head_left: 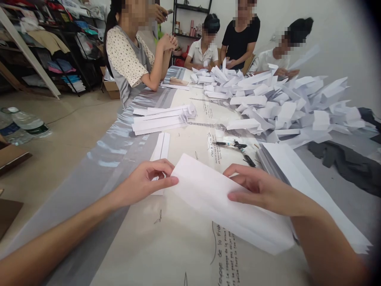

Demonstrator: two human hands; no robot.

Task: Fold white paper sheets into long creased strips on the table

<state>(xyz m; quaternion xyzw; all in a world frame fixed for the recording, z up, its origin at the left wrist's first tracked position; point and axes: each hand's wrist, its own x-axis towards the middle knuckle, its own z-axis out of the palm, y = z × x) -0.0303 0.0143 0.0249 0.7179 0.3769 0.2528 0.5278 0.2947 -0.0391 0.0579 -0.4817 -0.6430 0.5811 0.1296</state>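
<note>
A white sheet of paper [205, 194] is held up a little above the table, slanting down to the right. My left hand [153, 176] pinches its left corner between thumb and fingers. On its upper edge, my right hand [253, 186] grips with the thumb in front and the fingers behind. Under and beyond my left hand lies a narrow folded paper strip [162, 145]. To the right of my right hand, a stack of long white paper [297, 171] rests on the table, partly hidden by my forearm.
A big heap of folded papers [279, 99] covers the far right of the table. Folded strips [160, 119] lie in a stack ahead, with pens [238, 146] nearby. A dark cloth [342, 163] lies at right. Several people sit or stand around the far end. Water bottles [28, 123] stand on the floor.
</note>
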